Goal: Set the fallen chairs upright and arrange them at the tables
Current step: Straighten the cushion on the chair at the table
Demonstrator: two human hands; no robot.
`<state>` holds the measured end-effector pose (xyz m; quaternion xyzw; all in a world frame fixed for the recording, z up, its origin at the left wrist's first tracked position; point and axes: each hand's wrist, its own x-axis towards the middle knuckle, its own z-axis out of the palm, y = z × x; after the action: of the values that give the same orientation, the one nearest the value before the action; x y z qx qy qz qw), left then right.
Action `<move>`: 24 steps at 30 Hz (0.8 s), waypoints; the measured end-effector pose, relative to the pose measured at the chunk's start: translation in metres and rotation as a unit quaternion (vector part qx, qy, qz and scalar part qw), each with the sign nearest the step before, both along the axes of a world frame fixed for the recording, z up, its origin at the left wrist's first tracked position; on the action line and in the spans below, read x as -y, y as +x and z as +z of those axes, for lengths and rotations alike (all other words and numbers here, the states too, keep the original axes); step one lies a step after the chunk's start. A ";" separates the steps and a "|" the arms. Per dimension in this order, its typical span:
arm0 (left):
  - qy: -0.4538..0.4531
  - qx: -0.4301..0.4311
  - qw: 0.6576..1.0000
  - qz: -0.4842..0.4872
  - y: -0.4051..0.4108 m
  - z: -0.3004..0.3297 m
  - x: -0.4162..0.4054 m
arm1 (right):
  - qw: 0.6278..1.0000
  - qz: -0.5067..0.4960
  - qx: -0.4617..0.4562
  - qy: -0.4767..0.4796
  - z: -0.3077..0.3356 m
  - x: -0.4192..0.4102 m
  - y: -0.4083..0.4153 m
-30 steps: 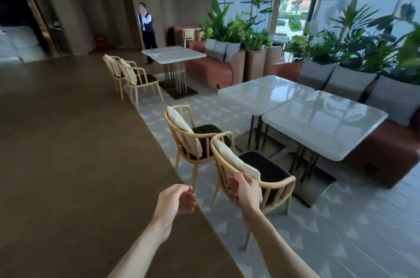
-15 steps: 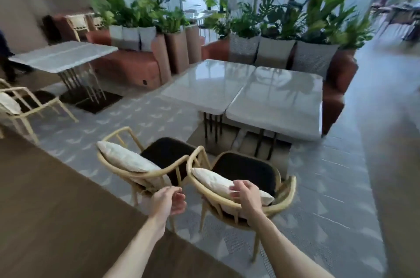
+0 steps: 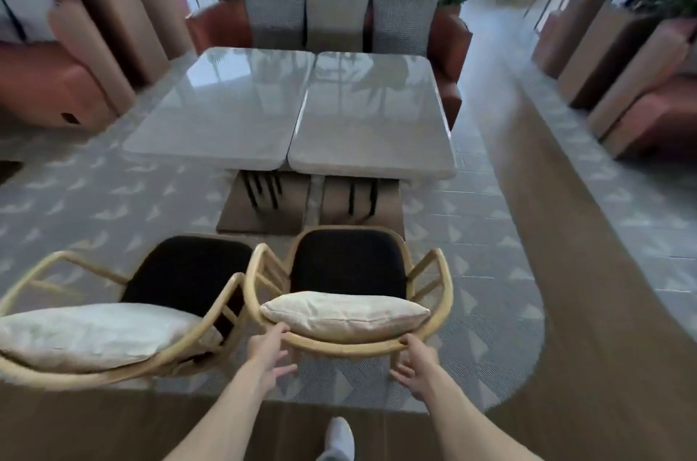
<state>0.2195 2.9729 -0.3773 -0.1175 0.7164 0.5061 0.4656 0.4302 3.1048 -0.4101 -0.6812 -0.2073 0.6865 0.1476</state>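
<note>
Since a moment ago my view has swung round to face the paired tables head-on, and both my hands have come down to the back rail of the right-hand armchair (image 3: 349, 294). My left hand (image 3: 269, 355) touches the rail's left end, thumb side against the wood, fingers (image 3: 284, 372) loose and spread beneath it, not yet wrapped round anything. My right hand (image 3: 416, 366) sits just under the rail's right end, fingers (image 3: 399, 374) likewise relaxed and apart; I cannot tell whether it touches the rail.

This armchair stands upright directly ahead of my fingers, its cream cushion (image 3: 345, 315) just beyond them, its black seat facing the right-hand table (image 3: 371, 117). Chair and table stand apart, with patterned floor between. The rail runs left to right between my two hands, equally near both, so the push I judge is needed goes straight forward.

Left of my fingers, a second upright armchair (image 3: 124, 313) touches the first and faces the left-hand table (image 3: 222, 109).
</note>
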 end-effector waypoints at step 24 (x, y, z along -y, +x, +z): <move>0.000 0.202 0.969 0.139 -0.047 -0.108 -0.064 | 0.967 -0.237 -0.031 -0.084 -0.080 -0.042 -0.049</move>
<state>0.1727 3.0370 -0.4850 -0.3157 0.5840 0.5315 0.5260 0.3810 3.1467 -0.4897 -0.6991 0.0229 0.6679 0.2543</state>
